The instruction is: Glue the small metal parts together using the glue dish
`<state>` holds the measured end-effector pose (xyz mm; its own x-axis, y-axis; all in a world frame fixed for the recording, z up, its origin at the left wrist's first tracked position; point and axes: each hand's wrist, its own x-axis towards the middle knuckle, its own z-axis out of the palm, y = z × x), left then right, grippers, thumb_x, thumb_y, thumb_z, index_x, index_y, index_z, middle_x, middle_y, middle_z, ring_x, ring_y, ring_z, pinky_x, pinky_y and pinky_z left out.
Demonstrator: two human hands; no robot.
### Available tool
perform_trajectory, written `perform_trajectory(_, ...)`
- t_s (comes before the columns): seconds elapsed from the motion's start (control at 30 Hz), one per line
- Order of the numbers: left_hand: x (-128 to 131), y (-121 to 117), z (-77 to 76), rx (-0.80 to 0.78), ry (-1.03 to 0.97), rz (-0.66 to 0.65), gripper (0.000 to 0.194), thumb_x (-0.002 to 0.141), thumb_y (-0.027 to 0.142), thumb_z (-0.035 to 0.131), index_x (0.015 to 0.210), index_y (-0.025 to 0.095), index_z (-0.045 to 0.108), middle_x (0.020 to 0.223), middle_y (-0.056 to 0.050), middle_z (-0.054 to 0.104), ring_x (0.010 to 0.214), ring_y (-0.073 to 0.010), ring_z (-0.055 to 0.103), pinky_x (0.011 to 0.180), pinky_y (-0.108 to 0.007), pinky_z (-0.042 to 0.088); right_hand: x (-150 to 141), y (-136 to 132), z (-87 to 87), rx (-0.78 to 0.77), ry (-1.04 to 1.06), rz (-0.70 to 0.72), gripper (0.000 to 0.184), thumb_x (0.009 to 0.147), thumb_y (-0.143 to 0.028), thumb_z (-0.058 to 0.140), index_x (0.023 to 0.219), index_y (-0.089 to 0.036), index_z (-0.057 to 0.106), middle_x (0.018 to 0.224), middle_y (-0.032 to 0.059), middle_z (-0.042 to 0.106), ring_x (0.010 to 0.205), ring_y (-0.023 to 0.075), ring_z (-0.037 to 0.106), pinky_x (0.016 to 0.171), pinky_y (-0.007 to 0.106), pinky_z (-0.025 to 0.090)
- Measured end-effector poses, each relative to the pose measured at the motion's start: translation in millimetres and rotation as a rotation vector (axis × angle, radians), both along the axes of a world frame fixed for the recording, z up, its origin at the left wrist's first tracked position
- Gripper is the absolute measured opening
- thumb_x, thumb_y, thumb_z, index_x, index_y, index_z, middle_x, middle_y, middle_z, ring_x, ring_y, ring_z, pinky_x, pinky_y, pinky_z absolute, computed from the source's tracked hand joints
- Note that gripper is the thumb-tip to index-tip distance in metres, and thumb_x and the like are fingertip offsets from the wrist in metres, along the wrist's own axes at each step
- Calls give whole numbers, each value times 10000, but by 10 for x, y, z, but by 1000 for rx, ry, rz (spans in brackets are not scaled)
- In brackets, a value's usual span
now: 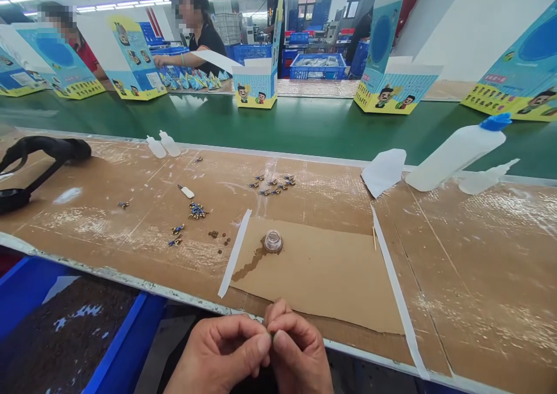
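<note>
A: Where are the hands?

B: Both sit at the near edge of the bench [478, 278], low in the view. The left hand [220, 353] and the right hand [298, 353] meet fingertip to fingertip, thumbs and forefingers pinched together.

A: Pinched on what?

B: On a tiny dark part [271, 337] between the tips; it is too small to tell what it is.

A: What lies closest in front of them?

B: A sheet of card [322, 278], taped down along its left and right sides, just beyond the hands. Near its far left corner stands a small clear cap [273, 242], with a dark stain [250, 263] trailing from it toward the near left.

A: And left of the card?

B: Brown beads [219, 235] lie scattered there, with a few blue-and-yellow bits [196, 210] a little farther back. More of the same bits form a cluster [273, 184] toward the far edge. Two small bottles [162, 145] lie at the far edge, left of the middle.

A: The right side?

B: A large white bottle [456, 150] with a blue cap lies tilted at the far edge, a white scrap [385, 170] just left of it.

A: Anything beyond the bench?

B: A green belt [282, 124] carries printed boxes [256, 86]. Across it, a person [200, 31] in black reaches to the left.

A: Below the bench?

B: A blue bin [126, 347] at the near left holds dark material.
</note>
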<state>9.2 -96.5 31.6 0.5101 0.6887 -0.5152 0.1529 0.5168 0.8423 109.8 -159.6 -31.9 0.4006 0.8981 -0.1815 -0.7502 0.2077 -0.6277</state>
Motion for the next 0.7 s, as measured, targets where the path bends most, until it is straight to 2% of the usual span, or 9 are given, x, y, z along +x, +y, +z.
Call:
perform_trajectory(0.17, 1, 13, 21, -48, -21, -17, 378, 573, 497, 862, 508, 162, 701, 488, 15, 575, 517, -85, 455, 585, -225, 337, -10, -1, -14, 30, 32, 28, 219, 641, -460, 839, 686, -250, 793, 669, -15, 426, 658, 133, 426, 624, 283, 357)
perform_trajectory(0.33, 9, 21, 63, -145, -76, -25, 311, 587, 426, 870, 525, 169, 708, 522, 6, 598, 528, -87, 443, 587, -225, 332, -12, -5, -23, 55, 43, 50, 206, 643, -462, 839, 711, -272, 800, 682, -16, 424, 668, 129, 430, 630, 278, 359)
perform_trajectory(0.5, 10, 20, 101, -155, -63, -30, 288, 587, 398, 874, 525, 168, 712, 517, 6, 596, 527, -80, 442, 583, -217, 317, 7, 1, -64, 98, 28, 74, 199, 628, -467, 847, 746, -313, 804, 680, -20, 412, 659, 128, 429, 624, 284, 358)
perform_trajectory(0.7, 0, 6, 73, -168, -62, -45, 362, 547, 470, 884, 548, 150, 715, 514, 4, 592, 505, -68, 437, 544, -204, 311, 3, 7, 22, 73, 52, 58, 177, 582, -432, 883, 663, -301, 796, 646, -26, 418, 624, 122, 410, 602, 275, 337)
